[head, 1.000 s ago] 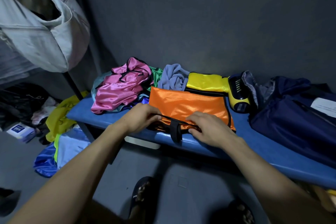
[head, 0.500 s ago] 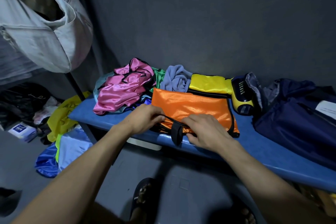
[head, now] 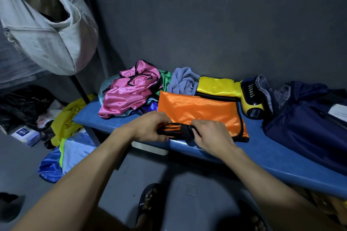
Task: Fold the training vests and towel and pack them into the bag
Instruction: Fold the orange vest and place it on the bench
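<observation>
navy bag [head: 308, 129] cut off at right edge; both hands' fingers tucked under.

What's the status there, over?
Both hands, left and right, grip orange vest straps on bench. Pink vest, towel unfolded. Nothing in the way.

Bare forearms, no sleeves; dark slide sandal [head: 148, 202] with white lettering.

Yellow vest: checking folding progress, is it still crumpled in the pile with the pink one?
No, the yellow vest lies folded flat behind the orange vest, apart from the crumpled pink vest.
</observation>
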Tool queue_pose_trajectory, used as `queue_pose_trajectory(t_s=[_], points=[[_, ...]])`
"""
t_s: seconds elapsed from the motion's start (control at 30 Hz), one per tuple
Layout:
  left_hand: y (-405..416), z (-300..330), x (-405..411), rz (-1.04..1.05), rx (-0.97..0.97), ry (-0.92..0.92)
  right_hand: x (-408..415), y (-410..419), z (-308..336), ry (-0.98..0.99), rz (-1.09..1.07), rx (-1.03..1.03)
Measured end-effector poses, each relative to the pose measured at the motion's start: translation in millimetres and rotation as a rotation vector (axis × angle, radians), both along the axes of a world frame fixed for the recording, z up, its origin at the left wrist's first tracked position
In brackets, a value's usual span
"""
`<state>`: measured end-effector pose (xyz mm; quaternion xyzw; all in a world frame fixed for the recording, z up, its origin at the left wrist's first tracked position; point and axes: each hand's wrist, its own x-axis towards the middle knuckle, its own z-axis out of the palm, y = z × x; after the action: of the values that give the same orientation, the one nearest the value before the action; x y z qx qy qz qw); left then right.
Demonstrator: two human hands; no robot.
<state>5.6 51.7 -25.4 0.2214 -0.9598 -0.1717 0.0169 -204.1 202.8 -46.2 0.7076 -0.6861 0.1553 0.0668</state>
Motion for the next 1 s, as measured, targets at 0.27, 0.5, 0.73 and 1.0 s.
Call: queue_pose_trajectory(t_s=[0.27, 0.5, 0.73, 1.0], points=[[4.2, -5.5, -14.7, 0.106, -0.185, 0.071, -9.9, -14.6, 10.3, -0.294, -0.104, -0.025], [8.2, 4.4, -18.0, 0.19, -0.261, 0.09, -7.0, -20.7, 15.8, -0.329, -0.116, -0.091], [6.8, 2.7, -19.2, 0.272, -0.331, -0.093, -7.2, -21.1, 14.7, -0.331, -0.097, -0.094], [13.2, -0.7, -22.2, 0.187, -0.229, 0.125, -11.0, -18.7, 10.2, -0.38, -0.027, -0.019]])
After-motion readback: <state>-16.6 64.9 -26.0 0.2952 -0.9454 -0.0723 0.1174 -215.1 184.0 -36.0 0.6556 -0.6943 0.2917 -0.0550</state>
